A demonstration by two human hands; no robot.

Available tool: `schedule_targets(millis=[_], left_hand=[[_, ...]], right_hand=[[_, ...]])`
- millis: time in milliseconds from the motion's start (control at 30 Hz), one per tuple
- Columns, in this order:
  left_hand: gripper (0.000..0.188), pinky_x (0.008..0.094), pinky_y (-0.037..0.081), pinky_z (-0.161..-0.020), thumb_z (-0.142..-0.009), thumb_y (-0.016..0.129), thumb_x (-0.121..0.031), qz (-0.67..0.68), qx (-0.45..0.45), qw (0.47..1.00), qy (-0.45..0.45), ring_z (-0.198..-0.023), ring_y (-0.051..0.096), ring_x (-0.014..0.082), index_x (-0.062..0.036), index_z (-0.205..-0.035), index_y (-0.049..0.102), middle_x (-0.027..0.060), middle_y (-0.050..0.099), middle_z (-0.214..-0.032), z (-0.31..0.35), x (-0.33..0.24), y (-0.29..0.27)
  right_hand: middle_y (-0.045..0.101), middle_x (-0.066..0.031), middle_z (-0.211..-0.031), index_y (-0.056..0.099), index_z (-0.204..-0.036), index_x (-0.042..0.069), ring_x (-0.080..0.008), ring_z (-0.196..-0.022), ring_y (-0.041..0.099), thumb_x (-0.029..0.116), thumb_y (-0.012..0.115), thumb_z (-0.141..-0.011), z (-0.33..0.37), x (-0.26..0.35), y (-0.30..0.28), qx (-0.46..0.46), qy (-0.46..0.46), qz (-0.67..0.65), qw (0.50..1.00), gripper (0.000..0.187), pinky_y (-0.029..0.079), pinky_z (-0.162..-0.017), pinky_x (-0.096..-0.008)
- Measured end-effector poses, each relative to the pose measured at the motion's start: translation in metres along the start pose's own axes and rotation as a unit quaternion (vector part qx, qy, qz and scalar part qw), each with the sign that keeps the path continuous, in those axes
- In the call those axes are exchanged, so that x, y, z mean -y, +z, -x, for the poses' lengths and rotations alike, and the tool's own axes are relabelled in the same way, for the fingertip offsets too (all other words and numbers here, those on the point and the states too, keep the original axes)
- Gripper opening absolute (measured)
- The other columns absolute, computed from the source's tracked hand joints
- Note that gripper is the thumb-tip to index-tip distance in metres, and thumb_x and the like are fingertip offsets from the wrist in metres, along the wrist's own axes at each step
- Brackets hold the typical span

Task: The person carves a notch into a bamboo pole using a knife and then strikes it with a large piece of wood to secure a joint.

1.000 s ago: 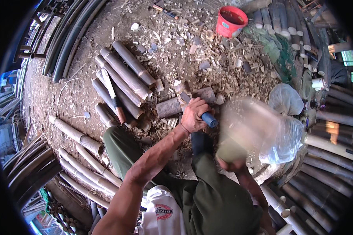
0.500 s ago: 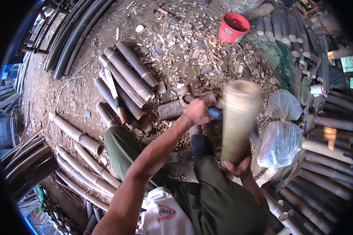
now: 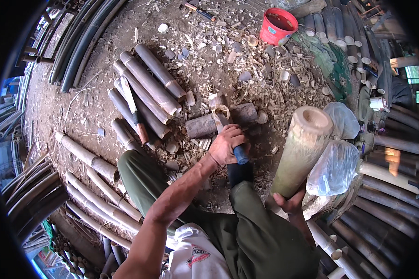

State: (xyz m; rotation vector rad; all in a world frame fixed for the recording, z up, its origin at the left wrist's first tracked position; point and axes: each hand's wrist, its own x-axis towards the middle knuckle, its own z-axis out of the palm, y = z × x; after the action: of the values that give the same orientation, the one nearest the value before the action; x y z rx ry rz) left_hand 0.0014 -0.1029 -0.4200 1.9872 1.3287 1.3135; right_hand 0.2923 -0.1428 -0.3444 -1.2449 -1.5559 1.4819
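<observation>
My left hand (image 3: 227,144) is closed round the blue handle of a knife (image 3: 240,154). Its blade points away from me, over a short dark log (image 3: 201,127), and a pale curled shaving shows at its far end. To the right, my right hand (image 3: 291,202) grips the lower end of a thick greenish bamboo section (image 3: 297,151). That bamboo stands tilted, its upper end leaning away and to the right. Pale scraped wood rings the hollow at the top. The knife and the bamboo are apart.
Several cut bamboo lengths (image 3: 149,86) lie left of centre, with a second, wooden-handled knife (image 3: 134,111) on them. A red bucket (image 3: 278,27) stands far off. Clear plastic bags (image 3: 331,168) sit beside the bamboo section. Shavings litter the ground; bamboo poles (image 3: 388,207) line the right.
My left hand and the knife have drawn back toward me and slightly left, away from the bamboo section. The bamboo's top has swung right and toward me, while my right hand keeps its hold.
</observation>
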Motion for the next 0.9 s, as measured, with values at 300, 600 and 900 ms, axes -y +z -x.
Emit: schedule_targets(millis=[300,600,900], left_hand=[[0.029,0.0394,0.042,-0.086,-0.064,0.069,-0.032,0.116,0.086,0.978,-0.148,-0.087,0.053,0.0266,-0.0102,-0.078,0.056,0.0072,0.052,-0.085,0.031,0.027,0.014],[0.022,0.0487,0.047,-0.096,-0.078,0.074,-0.014,0.054,-0.021,0.998,-0.007,-0.070,0.058,0.0258,-0.0072,-0.069,0.056,0.0057,0.051,-0.068,0.014,-0.003,0.007],[0.024,0.0486,0.044,-0.099,-0.079,0.075,-0.022,-0.036,0.029,0.998,0.036,-0.071,0.054,0.0273,-0.0080,-0.074,0.056,0.0064,0.047,-0.071,0.010,0.010,0.008]], right_hand=[[0.059,-0.0252,-0.117,0.045,-0.129,-0.009,-0.0393,-0.101,0.064,0.034,0.089,-0.062,-0.028,-0.025,0.023,0.127,-0.259,0.189,0.939,0.092,0.054,-0.085,-0.0466],[0.059,-0.0221,-0.120,0.042,-0.135,-0.001,-0.0408,-0.105,0.061,0.036,0.085,-0.064,-0.033,-0.010,0.020,0.251,-0.260,0.205,0.910,0.091,0.052,-0.090,-0.0464],[0.058,-0.0232,-0.118,0.042,-0.135,-0.002,-0.0414,-0.101,0.062,0.035,0.083,-0.064,-0.032,-0.011,0.020,0.232,-0.272,0.204,0.911,0.090,0.053,-0.086,-0.0473]])
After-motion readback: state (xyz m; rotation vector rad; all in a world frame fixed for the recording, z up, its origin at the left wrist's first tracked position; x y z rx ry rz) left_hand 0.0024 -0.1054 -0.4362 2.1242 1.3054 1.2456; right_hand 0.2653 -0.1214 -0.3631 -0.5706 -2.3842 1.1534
